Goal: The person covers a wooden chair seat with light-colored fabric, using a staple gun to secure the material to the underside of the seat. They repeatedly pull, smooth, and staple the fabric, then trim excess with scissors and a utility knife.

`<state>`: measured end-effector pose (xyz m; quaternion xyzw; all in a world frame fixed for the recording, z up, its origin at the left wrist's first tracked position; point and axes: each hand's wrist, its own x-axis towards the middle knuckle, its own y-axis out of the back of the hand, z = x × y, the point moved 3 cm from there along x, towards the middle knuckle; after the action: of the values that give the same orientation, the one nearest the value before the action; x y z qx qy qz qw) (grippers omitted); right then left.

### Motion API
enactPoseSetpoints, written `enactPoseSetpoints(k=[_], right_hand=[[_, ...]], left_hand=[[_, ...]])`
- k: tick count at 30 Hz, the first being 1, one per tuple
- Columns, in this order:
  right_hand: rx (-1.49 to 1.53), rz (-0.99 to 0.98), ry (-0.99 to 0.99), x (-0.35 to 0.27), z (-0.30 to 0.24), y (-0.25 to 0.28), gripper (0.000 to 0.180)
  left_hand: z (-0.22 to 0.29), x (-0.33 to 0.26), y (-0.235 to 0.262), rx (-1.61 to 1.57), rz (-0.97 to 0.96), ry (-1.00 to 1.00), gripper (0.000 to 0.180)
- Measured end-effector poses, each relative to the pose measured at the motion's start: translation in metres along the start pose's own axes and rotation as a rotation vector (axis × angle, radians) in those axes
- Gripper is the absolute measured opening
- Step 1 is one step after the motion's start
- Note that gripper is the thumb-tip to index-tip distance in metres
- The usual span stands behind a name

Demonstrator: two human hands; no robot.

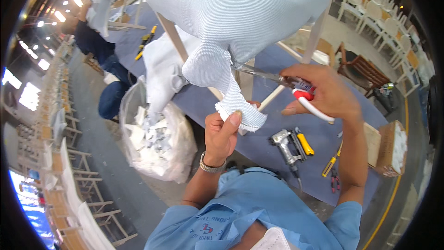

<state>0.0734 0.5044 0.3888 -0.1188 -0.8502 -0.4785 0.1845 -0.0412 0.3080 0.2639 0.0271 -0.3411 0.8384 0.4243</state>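
Observation:
A chair seat covered in pale blue ribbed fabric (240,9) stands in front of me on its wooden frame. Below its edge hangs a loose fabric flap (240,106) with frayed edges. My left hand (222,134) pinches the flap's lower end between thumb and fingers. My right hand (328,90) grips scissors (303,93) with red and white handles. Their metal blades point left and reach the cut edge of the fabric just under the seat; the tips are partly hidden there.
On the blue-grey covered table (259,148) lie a staple gun (287,148), a yellow-handled tool (305,143), a yellow screwdriver (332,159) and small pliers (335,183). A plastic bag of scraps (157,143) stands at left. Another person (99,48) works beyond it.

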Motion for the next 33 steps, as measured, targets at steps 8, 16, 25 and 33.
enactPoseSetpoints(k=[8,16,25,33], right_hand=[[-0.680,-0.361,-0.131,0.066,-0.092,0.053,0.072],[-0.925,-0.557,-0.267,0.118,-0.146,0.036,0.072],[-0.743,-0.657,-0.441,0.140,-0.153,0.026,0.055],[-0.670,-0.667,-0.454,0.136,-0.154,0.022,0.043]], left_hand=[[0.000,0.012,0.008,-0.029,-0.225,0.088,0.020],[0.006,0.022,0.020,-0.068,-0.361,0.067,0.013],[0.024,0.033,0.021,-0.005,-0.450,-0.079,0.009],[0.025,0.031,0.017,0.043,-0.507,-0.129,0.013]])
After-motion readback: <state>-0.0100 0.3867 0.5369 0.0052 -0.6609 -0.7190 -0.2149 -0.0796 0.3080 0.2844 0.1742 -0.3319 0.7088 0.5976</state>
